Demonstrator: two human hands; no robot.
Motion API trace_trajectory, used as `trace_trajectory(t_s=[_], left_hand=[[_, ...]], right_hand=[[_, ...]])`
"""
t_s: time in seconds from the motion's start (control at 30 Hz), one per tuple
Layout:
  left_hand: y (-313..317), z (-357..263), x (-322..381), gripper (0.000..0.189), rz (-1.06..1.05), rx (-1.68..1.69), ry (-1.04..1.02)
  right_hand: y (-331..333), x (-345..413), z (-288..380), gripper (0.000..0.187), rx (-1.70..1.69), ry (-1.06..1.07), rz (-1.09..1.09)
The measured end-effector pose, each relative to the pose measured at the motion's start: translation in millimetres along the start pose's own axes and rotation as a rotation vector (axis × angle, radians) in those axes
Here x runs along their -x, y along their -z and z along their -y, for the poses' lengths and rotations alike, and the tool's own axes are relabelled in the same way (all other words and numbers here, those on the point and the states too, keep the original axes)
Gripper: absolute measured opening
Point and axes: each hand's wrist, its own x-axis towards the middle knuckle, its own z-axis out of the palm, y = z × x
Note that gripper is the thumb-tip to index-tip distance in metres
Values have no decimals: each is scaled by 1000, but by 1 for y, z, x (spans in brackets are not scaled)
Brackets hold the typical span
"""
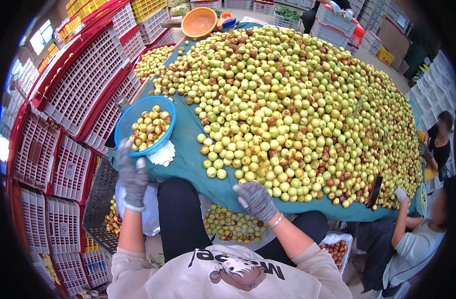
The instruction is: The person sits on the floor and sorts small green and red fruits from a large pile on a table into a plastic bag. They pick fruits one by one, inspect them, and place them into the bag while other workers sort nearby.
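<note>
A large heap of green, yellow and reddish jujube fruits (pixel 287 112) covers the table with its teal cloth (pixel 183 157). My left hand (pixel 133 179), in a grey knit glove and blurred, is raised just below the rim of a blue plastic basin (pixel 123 123) that holds mottled fruits (pixel 151 127). My right hand (pixel 256 200), gloved the same way, is at the near edge of the table beside the heap, its fingers curled; whether a fruit is inside cannot be seen. White paper (pixel 162 154) lies under the basin.
Stacked plastic crates (pixel 85 82) stand at the left, beside a black crate (pixel 100 205). Fruits (pixel 233 224) lie in a lined container between my knees. An orange basin (pixel 198 23) is at the far edge. Co-workers (pixel 418 239) are on the right; another person's gloved hands (pixel 342 11) touch crates behind.
</note>
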Motion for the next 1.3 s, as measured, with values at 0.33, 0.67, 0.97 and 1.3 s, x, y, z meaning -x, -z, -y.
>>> trace_trajectory(t_s=[0.33, 0.67, 0.97, 1.3], left_hand=[[-332, 35, -169, 63, 277, 231, 237], [-438, 24, -239, 54, 142, 1457, 622], [-464, -64, -243, 56, 423, 1363, 101], [-390, -166, -166, 43, 575, 923, -320]], right_hand=[[-57, 5, -12, 54, -186, 7, 273], [-88, 29, -21, 53, -202, -21, 253], [-93, 29, -16, 56, -192, -15, 255], [-75, 14, -18, 54, -297, -83, 305]])
